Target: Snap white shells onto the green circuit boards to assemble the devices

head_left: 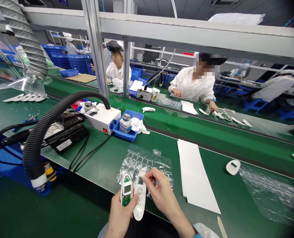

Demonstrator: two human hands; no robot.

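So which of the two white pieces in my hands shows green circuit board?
The left piece: green board shows above and below its window; the right piece shows no green.

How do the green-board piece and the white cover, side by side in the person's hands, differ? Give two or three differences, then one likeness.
The green-board piece shows exposed green circuitry; the white cover is white over most of its face.
The green-board piece has a pale screen in a white frame; the white cover has a small dark window near its top.
Both are narrow, and their upper ends look rounded.
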